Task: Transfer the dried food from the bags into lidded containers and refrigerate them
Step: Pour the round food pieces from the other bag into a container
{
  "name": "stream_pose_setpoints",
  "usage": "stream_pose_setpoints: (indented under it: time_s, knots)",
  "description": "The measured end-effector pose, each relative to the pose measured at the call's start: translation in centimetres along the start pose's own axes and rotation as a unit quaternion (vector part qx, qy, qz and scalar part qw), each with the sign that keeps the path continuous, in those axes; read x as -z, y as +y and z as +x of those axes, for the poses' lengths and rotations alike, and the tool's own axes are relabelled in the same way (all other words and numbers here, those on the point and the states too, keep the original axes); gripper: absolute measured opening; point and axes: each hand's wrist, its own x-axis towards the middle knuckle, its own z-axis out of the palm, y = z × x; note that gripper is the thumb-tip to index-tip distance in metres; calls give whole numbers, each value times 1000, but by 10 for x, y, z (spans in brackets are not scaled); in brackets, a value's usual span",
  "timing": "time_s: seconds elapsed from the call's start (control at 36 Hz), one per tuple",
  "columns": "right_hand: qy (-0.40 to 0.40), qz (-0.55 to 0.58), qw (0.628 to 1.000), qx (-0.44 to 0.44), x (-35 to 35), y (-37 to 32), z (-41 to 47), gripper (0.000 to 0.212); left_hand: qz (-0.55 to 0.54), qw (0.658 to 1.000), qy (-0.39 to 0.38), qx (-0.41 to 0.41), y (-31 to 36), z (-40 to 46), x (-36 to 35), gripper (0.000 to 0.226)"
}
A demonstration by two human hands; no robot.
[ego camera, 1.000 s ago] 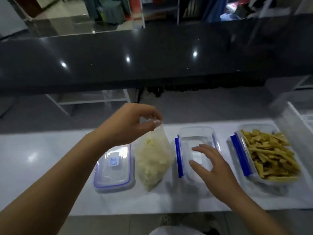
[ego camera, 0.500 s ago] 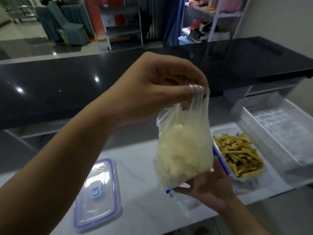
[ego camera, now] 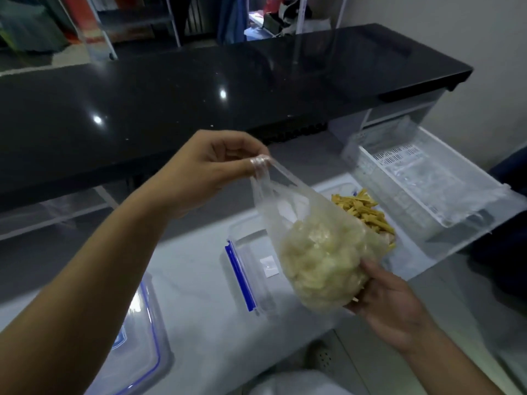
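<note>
A clear plastic bag of pale dried pieces (ego camera: 322, 260) hangs tilted above the white counter. My left hand (ego camera: 211, 166) pinches the bag's top edge. Beneath the bag's bottom, my right hand (ego camera: 390, 297) cups it from below. Under the bag stands an empty clear container with blue clips (ego camera: 245, 269), a small white packet lying inside it. A second container holding yellow dried strips (ego camera: 362, 212) sits behind the bag, partly hidden by it. A clear lid with blue rim (ego camera: 137, 343) lies at the lower left.
A white perforated plastic drawer or tray (ego camera: 422, 181) juts out at the right, over the counter's end. A long black glossy countertop (ego camera: 199, 89) runs across behind. The white counter (ego camera: 194, 266) ends close to my body.
The bag was lifted off the counter between the lid and the empty container. It now hangs tilted over that container, with my right hand moved from the container to under the bag.
</note>
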Motion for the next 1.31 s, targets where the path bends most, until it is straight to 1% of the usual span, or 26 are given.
stream_pose_setpoints:
  time_s: [0.14,0.19,0.28,0.33,0.39,0.56,0.69,0.83,0.97,1.06,1.17,1.31]
  knots:
    - [40,-93,991,92,11,-21,-5,55,43,997,-9,57,-56,-10,1,11]
    - [60,-125,984,115,12,-28,-6,50,61,994,2,91,-79,-19,-3,10]
    - [94,-178,970,139,10,-32,-7,49,60,989,19,137,-109,-34,-14,11]
    - [113,-216,958,152,6,-30,-6,42,64,985,31,156,-124,-43,-23,13]
    - [117,-240,949,168,0,-26,-4,40,69,981,48,172,-136,-50,-32,20]
    - [98,-281,937,186,-30,-26,6,39,124,966,101,204,-153,-60,-51,17]
    - [75,-295,934,187,-54,-27,16,36,134,962,118,206,-152,-59,-56,20]
    - [63,-270,947,161,-60,-24,19,34,120,962,134,204,-150,-64,-56,21]
    - [90,-246,953,151,-52,-27,16,34,70,964,169,191,-146,-66,-52,22]
    - [101,-233,957,140,-46,-32,15,36,51,965,169,194,-144,-64,-49,21]
    - [101,-220,961,135,-39,-34,11,35,22,969,180,167,-138,-63,-51,24]
    - [107,-206,964,133,-30,-33,4,38,25,966,188,174,-138,-65,-60,27]
